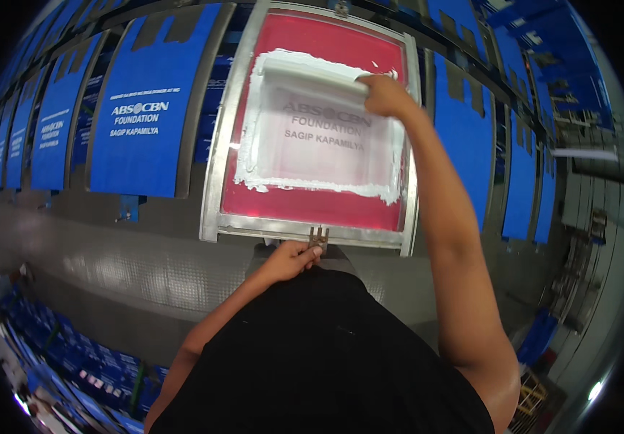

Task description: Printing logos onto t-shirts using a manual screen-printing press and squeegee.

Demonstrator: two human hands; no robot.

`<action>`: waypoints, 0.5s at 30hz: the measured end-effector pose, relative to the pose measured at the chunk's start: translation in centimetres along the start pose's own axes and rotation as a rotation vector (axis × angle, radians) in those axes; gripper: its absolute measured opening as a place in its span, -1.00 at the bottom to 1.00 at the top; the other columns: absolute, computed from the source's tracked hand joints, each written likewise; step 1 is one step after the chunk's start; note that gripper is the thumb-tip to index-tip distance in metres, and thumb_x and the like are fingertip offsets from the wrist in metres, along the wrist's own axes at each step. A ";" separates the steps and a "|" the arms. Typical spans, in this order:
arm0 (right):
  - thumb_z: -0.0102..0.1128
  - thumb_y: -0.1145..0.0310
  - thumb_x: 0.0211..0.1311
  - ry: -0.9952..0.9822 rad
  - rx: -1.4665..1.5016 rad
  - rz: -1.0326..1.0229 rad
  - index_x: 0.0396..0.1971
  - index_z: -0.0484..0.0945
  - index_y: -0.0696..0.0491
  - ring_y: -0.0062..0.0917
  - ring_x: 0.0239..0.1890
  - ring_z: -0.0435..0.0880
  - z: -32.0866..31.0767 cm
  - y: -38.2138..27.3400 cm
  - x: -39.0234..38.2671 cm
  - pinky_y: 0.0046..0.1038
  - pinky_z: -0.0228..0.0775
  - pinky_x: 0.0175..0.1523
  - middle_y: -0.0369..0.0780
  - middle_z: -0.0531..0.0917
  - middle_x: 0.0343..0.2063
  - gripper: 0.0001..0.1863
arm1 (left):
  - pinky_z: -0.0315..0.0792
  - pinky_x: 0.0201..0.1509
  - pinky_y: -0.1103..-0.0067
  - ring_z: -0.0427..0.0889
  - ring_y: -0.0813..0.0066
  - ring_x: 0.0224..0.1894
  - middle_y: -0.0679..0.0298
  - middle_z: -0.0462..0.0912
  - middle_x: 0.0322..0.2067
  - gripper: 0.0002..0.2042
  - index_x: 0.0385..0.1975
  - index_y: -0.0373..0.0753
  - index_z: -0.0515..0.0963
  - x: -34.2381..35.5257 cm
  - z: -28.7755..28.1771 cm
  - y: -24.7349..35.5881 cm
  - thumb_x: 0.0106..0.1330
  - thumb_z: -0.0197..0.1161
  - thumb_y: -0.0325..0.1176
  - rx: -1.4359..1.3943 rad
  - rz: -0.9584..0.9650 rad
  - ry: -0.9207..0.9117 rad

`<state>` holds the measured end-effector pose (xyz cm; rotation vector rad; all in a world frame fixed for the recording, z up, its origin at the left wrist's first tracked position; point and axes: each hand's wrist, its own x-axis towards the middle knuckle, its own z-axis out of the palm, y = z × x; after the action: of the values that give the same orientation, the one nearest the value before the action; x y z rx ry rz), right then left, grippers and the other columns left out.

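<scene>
A screen-printing frame (211, 195) with silvery metal sides lies in front of me. Its red mesh (283, 199) has a pale window in the middle, with dark lettering showing through. Thick white ink (250, 163) rings that window in a ragged border. Toward the far side, a long pale squeegee (315, 73) lies across the mesh, and my right hand (388, 95) grips its right end. At the frame's near edge, my left hand (294, 260) is closed on a small pronged metal bracket (318, 237). Part of the bracket is hidden by the fingers.
Blue printed fabric panels (149, 108) on boards stand in a row to the left. More blue panels (464, 137) continue on the right. Below the left row runs a grey textured floor (145, 267). Stacked blue pieces (84, 354) sit at the lower left.
</scene>
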<state>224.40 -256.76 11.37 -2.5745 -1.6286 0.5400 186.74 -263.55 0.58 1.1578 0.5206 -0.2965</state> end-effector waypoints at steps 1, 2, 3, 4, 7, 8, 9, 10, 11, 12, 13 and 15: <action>0.12 0.49 -0.25 0.047 -0.060 -0.074 -0.07 0.60 0.00 -0.12 -0.18 0.64 1.2 -1.3 -2.9 -0.27 0.47 -0.04 -0.04 0.67 -0.26 -0.45 | 0.27 -0.52 0.69 0.38 0.73 -0.61 0.45 0.46 -0.67 -0.64 -0.47 -0.28 0.58 -0.1 0.0 -0.1 0.39 0.11 -0.10 -0.013 0.023 0.012; 0.15 0.49 -0.23 -0.059 -0.022 -0.006 -0.10 0.61 -0.04 -0.17 -0.17 0.63 1.7 -3.6 -6.0 -0.26 0.47 -0.08 -0.08 0.67 -0.28 -0.49 | 0.26 -0.54 0.69 0.38 0.74 -0.62 0.44 0.46 -0.67 -0.64 -0.49 -0.27 0.58 -0.3 0.1 -0.1 0.40 0.11 -0.11 -0.051 0.003 0.035; 0.14 0.52 -0.18 0.068 -0.030 -0.044 -0.12 0.61 -0.09 -0.20 -0.15 0.62 3.4 -4.0 -9.9 -0.24 0.46 -0.07 -0.11 0.67 -0.27 -0.52 | 0.26 -0.54 0.69 0.38 0.74 -0.62 0.44 0.46 -0.67 -0.64 -0.49 -0.27 0.58 -0.1 0.3 0.3 0.40 0.11 -0.11 -0.038 0.007 0.011; 0.11 0.56 -0.14 0.064 0.011 0.011 -0.14 0.61 -0.07 -0.21 -0.13 0.60 3.6 -6.5 -13.5 -0.23 0.44 -0.02 -0.13 0.65 -0.28 -0.55 | 0.26 -0.56 0.68 0.37 0.73 -0.63 0.44 0.46 -0.68 -0.64 -0.50 -0.27 0.57 -0.2 0.3 0.4 0.40 0.10 -0.11 -0.033 -0.002 0.018; 0.11 0.61 -0.21 0.187 0.070 -0.110 -0.17 0.57 0.07 -0.20 -0.24 0.57 7.1 -8.8 -20.4 -0.18 0.38 -0.10 -0.14 0.63 -0.35 -0.55 | 0.25 -0.57 0.68 0.38 0.71 -0.64 0.43 0.45 -0.69 -0.64 -0.51 -0.26 0.57 -0.2 0.6 0.8 0.39 0.11 -0.09 -0.025 -0.039 0.050; 0.12 0.61 -0.23 0.193 0.076 -0.111 -0.15 0.55 0.08 -0.20 -0.24 0.56 7.2 -9.1 -21.2 -0.21 0.37 -0.10 -0.13 0.63 -0.34 -0.53 | 0.26 -0.57 0.67 0.39 0.70 -0.65 0.42 0.46 -0.70 -0.63 -0.51 -0.27 0.57 -0.2 0.7 0.7 0.38 0.12 -0.08 -0.035 -0.073 0.074; 0.13 0.60 -0.24 0.202 0.083 -0.113 -0.13 0.54 0.08 -0.20 -0.23 0.56 7.4 -9.0 -21.6 -0.23 0.36 -0.10 -0.12 0.63 -0.34 -0.51 | 0.26 -0.57 0.67 0.39 0.70 -0.65 0.42 0.46 -0.70 -0.63 -0.51 -0.27 0.57 0.0 0.8 0.6 0.38 0.12 -0.08 -0.022 -0.073 0.072; 0.13 0.60 -0.24 0.212 0.089 -0.112 -0.13 0.54 0.08 -0.20 -0.23 0.56 7.7 -8.5 -21.4 -0.23 0.36 -0.10 -0.12 0.63 -0.34 -0.51 | 0.28 -0.53 0.69 0.40 0.69 -0.61 0.42 0.48 -0.67 -0.63 -0.48 -0.27 0.58 0.2 0.8 0.5 0.39 0.12 -0.08 0.056 -0.124 0.104; 0.15 0.58 -0.22 0.184 0.108 -0.098 -0.11 0.53 0.08 -0.21 -0.22 0.55 8.1 -7.8 -20.8 -0.24 0.34 -0.07 -0.12 0.63 -0.33 -0.51 | 0.30 -0.49 0.70 0.42 0.69 -0.58 0.42 0.51 -0.63 -0.64 -0.44 -0.28 0.59 0.6 0.7 0.1 0.39 0.12 -0.08 0.132 -0.174 0.140; 0.18 0.56 -0.20 0.151 0.125 -0.099 -0.09 0.52 0.09 -0.22 -0.20 0.55 8.1 -7.2 -20.2 -0.25 0.33 -0.04 -0.12 0.63 -0.32 -0.50 | 0.33 -0.45 0.67 0.44 0.68 -0.55 0.39 0.56 -0.59 -0.63 -0.40 -0.30 0.61 1.3 0.6 -2.0 0.38 0.13 -0.07 0.148 -0.128 0.197; 0.18 0.56 -0.20 0.153 0.129 -0.120 -0.09 0.52 0.09 -0.22 -0.20 0.55 7.4 -6.5 -19.9 -0.25 0.33 -0.04 -0.12 0.63 -0.32 -0.50 | 0.33 -0.45 0.67 0.44 0.68 -0.55 0.39 0.56 -0.59 -0.63 -0.40 -0.30 0.61 1.5 0.5 -2.2 0.38 0.13 -0.07 0.146 -0.126 0.218; 0.24 0.49 -0.14 0.192 0.047 -0.055 -0.10 0.53 0.09 -0.22 -0.17 0.56 5.8 -4.8 -19.8 -0.20 0.29 0.02 -0.12 0.64 -0.31 -0.55 | 0.36 -0.42 0.64 0.46 0.66 -0.52 0.37 0.59 -0.56 -0.63 -0.36 -0.31 0.63 1.5 0.5 -2.3 0.37 0.13 -0.06 0.307 -0.199 0.288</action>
<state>210.80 -273.00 12.21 -2.4538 -1.5980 0.3126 187.03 -264.86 -1.91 1.4597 0.8681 -0.3934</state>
